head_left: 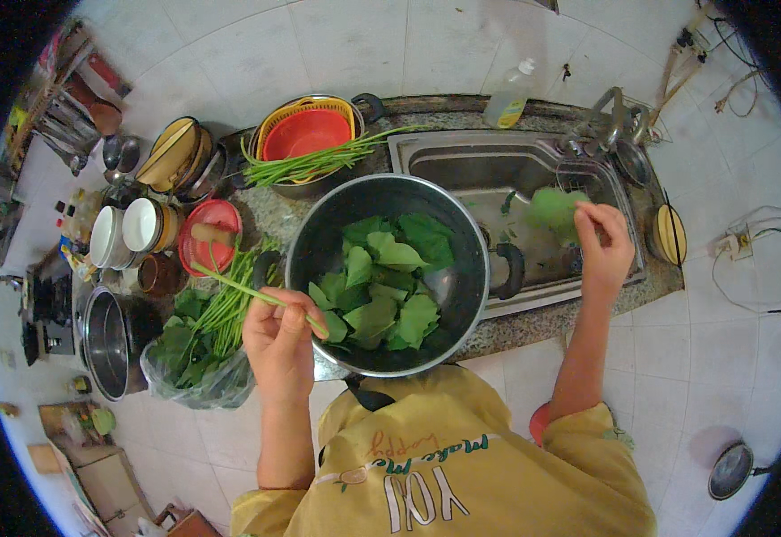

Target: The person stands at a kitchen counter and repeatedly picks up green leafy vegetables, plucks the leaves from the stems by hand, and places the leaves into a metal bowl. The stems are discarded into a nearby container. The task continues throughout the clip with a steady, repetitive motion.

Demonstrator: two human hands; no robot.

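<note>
My left hand pinches a stripped green stem; right hand grips a blurred green leaf over the steel sink; wide steel pan between them half-filled with picked leaves; unpicked bunch just left of my left fingers remains.

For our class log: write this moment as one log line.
left hand: holds green stalk | right hand: holds leaf over sink | pan: holds leaves

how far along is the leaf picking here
Done: a layer of picked green leaves lies in the big metal pot. In hand: the left hand holds a bare stem; the right hand holds a leaf over the sink. Left: a bagful of stalks beside the pot.
</note>
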